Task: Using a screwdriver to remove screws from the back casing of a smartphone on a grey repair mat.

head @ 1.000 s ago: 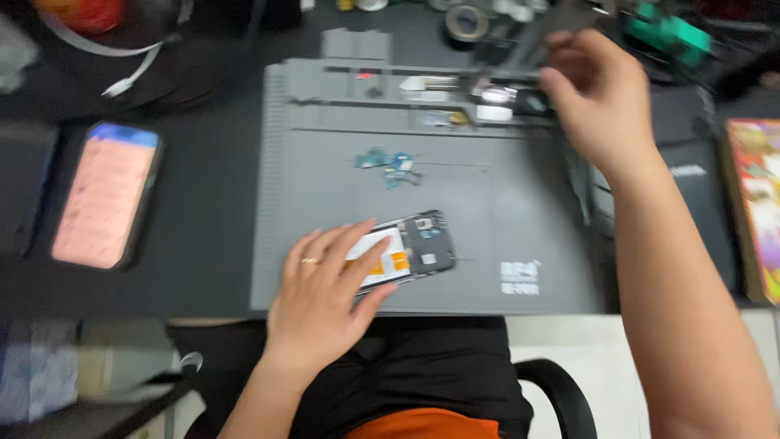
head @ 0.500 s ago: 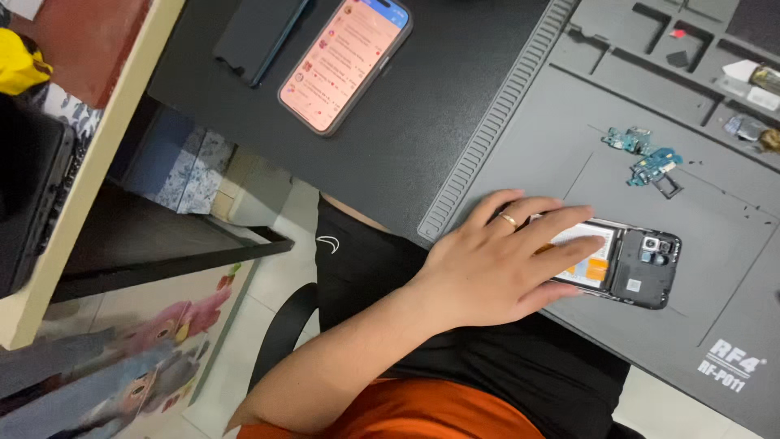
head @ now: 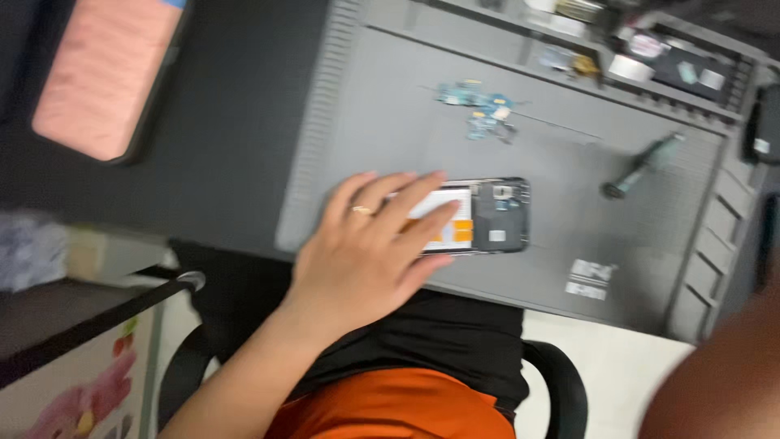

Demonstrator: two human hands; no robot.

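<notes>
Opened phone (head: pixel 479 215), its back cover off and its white-and-orange battery and dark camera area showing, lies flat near the 6 o'clock edge of a grey repair mat (head: pixel 390 106) on the dark surface (head: pixel 236 138). Left hand (head: pixel 370 244) rests palm-down on the phone's 9 o'clock half, fingers spread and laid flat across it; its grip is released, pressing rather than clasping. 1 ring (head: pixel 361 210) sits on a finger of that hand.

At the far 4 o'clock corner of the view a blurred brown shape (head: pixel 723 382) fills the frame; it is most likely the right arm, but the right hand itself is out of view, so its grip cannot be told.

On the mat at 12 o'clock from the phone lie a few small blue-green circuit parts (head: pixel 479 106), apart from it. At 2 o'clock from the phone a screwdriver (head: pixel 642 167) with a dark green handle lies tilted on the mat. Along the mat's 12 o'clock rim, tray slots (head: pixel 650 61) hold small parts, too blurred to tell.

At 10 o'clock, well apart from the mat, a second phone (head: pixel 106 73) with a lit pink screen lies on the surface. At 6 o'clock the person's black top and orange clothing (head: pixel 390 406) show above a black chair (head: pixel 561 382).
</notes>
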